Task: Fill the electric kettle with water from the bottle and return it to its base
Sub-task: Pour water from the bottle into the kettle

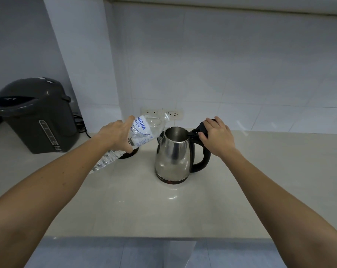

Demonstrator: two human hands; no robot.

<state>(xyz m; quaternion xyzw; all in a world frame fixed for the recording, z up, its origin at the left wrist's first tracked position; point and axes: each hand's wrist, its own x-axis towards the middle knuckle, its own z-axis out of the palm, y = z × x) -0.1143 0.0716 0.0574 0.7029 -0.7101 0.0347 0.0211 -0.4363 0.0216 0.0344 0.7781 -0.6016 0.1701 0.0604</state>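
Note:
A stainless steel electric kettle [172, 157] with a black handle stands on the counter, off its base. My right hand [217, 135] holds its black lid tipped back, so the mouth is uncovered. My left hand [117, 135] grips a clear plastic water bottle [142, 130] with a blue and white label. The bottle is tilted, neck up and to the right, ending just left of the kettle's rim. I cannot tell whether water is flowing. The round black kettle base [129, 154] lies on the counter behind my left hand, mostly hidden.
A dark grey thermo pot [36, 117] stands at the back left, its cable trailing along the counter. Two wall sockets [161, 113] sit on the tiled wall behind the kettle. The pale counter [183, 209] ends in a front edge near me.

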